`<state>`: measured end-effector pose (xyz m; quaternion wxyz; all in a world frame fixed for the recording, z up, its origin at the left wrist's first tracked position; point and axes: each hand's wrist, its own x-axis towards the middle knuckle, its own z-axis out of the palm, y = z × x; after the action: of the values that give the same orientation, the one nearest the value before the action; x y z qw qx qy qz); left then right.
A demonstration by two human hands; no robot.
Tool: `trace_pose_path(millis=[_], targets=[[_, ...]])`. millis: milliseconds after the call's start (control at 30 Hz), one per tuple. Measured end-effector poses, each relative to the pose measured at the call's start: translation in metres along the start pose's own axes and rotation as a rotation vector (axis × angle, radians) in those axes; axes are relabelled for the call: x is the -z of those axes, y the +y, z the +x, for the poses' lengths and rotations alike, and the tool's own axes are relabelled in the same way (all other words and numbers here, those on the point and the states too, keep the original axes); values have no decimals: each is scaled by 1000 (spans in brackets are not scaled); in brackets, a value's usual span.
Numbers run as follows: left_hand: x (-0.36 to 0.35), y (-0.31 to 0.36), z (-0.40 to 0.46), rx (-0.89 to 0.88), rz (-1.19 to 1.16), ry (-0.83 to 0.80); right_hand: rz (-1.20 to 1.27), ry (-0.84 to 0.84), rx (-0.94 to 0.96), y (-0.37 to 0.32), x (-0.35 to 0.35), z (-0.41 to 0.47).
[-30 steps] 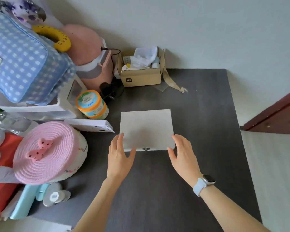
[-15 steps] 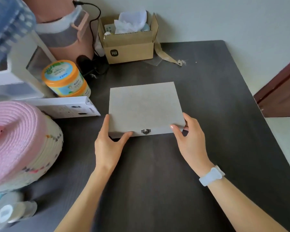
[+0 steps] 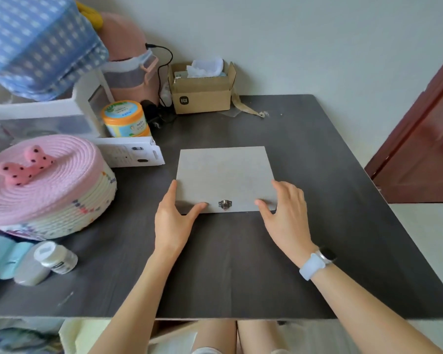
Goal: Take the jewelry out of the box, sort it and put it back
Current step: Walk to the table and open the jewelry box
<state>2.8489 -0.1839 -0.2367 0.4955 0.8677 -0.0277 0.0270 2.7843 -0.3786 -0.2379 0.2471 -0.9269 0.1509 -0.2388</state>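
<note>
- Head view: a flat grey box (image 3: 224, 175) is seen lying closed on a dark table (image 3: 317, 154), near its middle.
- A small metal clasp (image 3: 224, 204) is set at the centre of the box's near edge.
- The box's near-left corner is gripped by the left hand (image 3: 173, 223), with the thumb laid on the front edge and the fingers run along the left side.
- The near-right corner is gripped by the right hand (image 3: 283, 213), thumb on the front edge, fingers curled over the lid's right side.
- A pale watch (image 3: 316, 263) is worn on the right wrist.
- No jewelry can be seen; the lid is down.
- A pink basket (image 3: 44, 190) is placed at the table's left, well apart from the box.
- A white carton (image 3: 131, 155) lies just left of the box's far corner.
- An orange-lidded jar (image 3: 125, 118) stands behind the carton.
- A cardboard box (image 3: 201, 94) is set against the wall.
</note>
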Motion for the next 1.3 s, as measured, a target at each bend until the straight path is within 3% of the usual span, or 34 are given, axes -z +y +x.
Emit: trace_pose_path(millis=[100, 200, 400, 533, 667, 800, 867, 1133, 1300], targets=[[0, 0, -1, -16, 18, -4, -221, 141, 355, -13, -11, -1], [1, -1, 0, -56, 47, 1, -311, 62, 587, -26, -25, 2], [0, -3, 3, -82, 71, 12, -503, 91, 700, -31, -36, 16], [0, -4, 4, -89, 84, 13, -439, 88, 811, -27, -28, 24], [1, -5, 3, -74, 62, 28, -291, 176, 676, -23, -13, 21], [2, -7, -1, -28, 74, 101, -124, 142, 155, -18, -13, -6], [2, -7, -5, -42, 111, 158, -2, 68, 7, -18, -15, -14], [3, 10, -11, -130, 150, 334, 114, 214, 106, -15, 1, -1], [10, 38, 25, -317, 115, 479, 143, 369, 205, -27, 17, 40]])
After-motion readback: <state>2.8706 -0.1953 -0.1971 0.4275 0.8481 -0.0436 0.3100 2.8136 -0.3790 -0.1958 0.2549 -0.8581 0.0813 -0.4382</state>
